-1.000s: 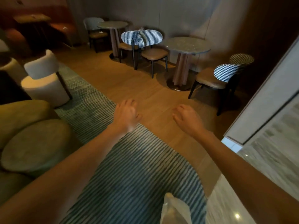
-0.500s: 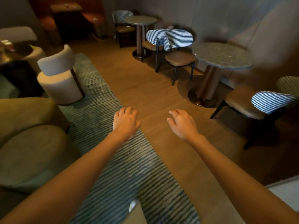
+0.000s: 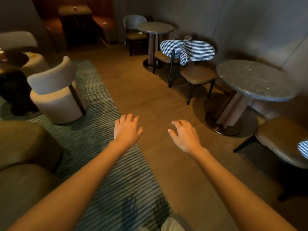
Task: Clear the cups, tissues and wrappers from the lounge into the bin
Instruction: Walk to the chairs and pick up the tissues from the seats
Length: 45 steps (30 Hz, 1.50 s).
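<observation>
Looking from the head view, the left hand [image 3: 127, 129] and the right hand [image 3: 185, 135] both reach forward over the floor with fingers relaxed and spread, and they hold nothing. Litter is only far away and small: a pale scrap [image 3: 104, 23] lies on the orange bench at the back, another white scrap [image 3: 139, 32] lies on a chair seat beside the far round surface [image 3: 154, 27], and some unclear things sit on the dark low surface [image 3: 15, 59] at the left. I judge that such tissues and wrappers are very light and soft, so a simple pinch from above with the fingertips is enough. Cups, if of paper, crush easily and are better held around the middle. No bin is visible.
</observation>
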Each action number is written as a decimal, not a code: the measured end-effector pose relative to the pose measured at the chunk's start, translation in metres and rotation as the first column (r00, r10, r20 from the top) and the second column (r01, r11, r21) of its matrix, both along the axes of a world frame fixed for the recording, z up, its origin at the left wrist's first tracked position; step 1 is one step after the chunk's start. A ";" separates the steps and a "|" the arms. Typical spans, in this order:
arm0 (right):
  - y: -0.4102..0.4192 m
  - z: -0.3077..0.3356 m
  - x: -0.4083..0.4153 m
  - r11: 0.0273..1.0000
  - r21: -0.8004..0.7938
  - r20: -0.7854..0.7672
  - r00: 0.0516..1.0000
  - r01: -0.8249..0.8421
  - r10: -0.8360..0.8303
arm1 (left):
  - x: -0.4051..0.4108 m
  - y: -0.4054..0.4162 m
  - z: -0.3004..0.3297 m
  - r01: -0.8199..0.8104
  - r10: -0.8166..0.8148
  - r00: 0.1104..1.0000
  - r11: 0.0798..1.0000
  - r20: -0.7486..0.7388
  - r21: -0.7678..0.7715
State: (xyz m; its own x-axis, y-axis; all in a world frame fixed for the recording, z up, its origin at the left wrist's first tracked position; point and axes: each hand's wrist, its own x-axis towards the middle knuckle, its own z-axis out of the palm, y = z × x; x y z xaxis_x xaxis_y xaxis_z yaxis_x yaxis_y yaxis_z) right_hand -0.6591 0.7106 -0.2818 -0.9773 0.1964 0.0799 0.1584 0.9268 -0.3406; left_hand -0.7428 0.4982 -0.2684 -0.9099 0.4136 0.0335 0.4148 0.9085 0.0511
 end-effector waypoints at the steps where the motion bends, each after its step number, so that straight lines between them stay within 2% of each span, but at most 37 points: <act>1: 0.007 -0.005 -0.019 1.000 0.003 0.020 1.000 0.001 -0.001 | -0.019 0.008 -0.004 0.004 -0.004 1.000 1.000 -0.005 -0.004; 5: 0.042 -0.019 -0.105 1.000 0.009 0.067 0.997 -0.030 0.029 | -0.103 0.042 -0.019 -0.011 0.011 1.000 1.000 0.014 -0.015; 10: 0.099 -0.010 -0.232 1.000 0.007 -0.015 1.000 -0.009 0.009 | -0.217 0.100 -0.013 -0.013 0.013 1.000 1.000 -0.018 -0.005; 14: 0.144 0.008 -0.328 0.999 0.034 -0.015 1.000 -0.015 0.016 | -0.305 0.138 0.000 -0.063 0.064 0.998 0.998 -0.027 0.008; 22: 0.170 -0.006 -0.500 0.995 0.036 0.037 0.995 -0.094 0.092 | -0.460 0.156 -0.017 -0.189 0.189 0.981 0.982 0.042 0.001; 27: 0.171 -0.019 -0.625 0.994 0.043 0.035 0.994 -0.103 0.101 | -0.588 0.159 -0.028 -0.185 0.185 0.983 0.983 0.014 -0.005; 34: 0.182 -0.003 -0.795 0.996 0.079 0.039 0.999 -0.038 0.035 | -0.762 0.163 -0.029 -0.159 0.159 0.987 0.987 0.015 0.025; 39: 0.197 -0.024 -0.881 0.998 0.060 0.097 0.995 -0.037 0.031 | -0.862 0.186 -0.043 -0.098 0.098 0.995 0.995 0.034 0.008; 45: 0.243 -0.052 -1.013 0.999 0.032 0.115 0.993 -0.038 0.034 | -1.004 0.234 -0.070 -0.100 0.100 0.992 0.995 0.079 0.005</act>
State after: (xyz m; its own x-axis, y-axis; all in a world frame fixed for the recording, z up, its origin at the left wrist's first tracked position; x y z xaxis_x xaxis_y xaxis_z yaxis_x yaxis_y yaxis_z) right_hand -1.6719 0.9539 -0.3337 -0.9868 0.1599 -0.0270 0.1608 0.9432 -0.2906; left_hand -1.7473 0.7323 -0.3384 -0.9466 0.3204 -0.0367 0.3163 0.9446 0.0880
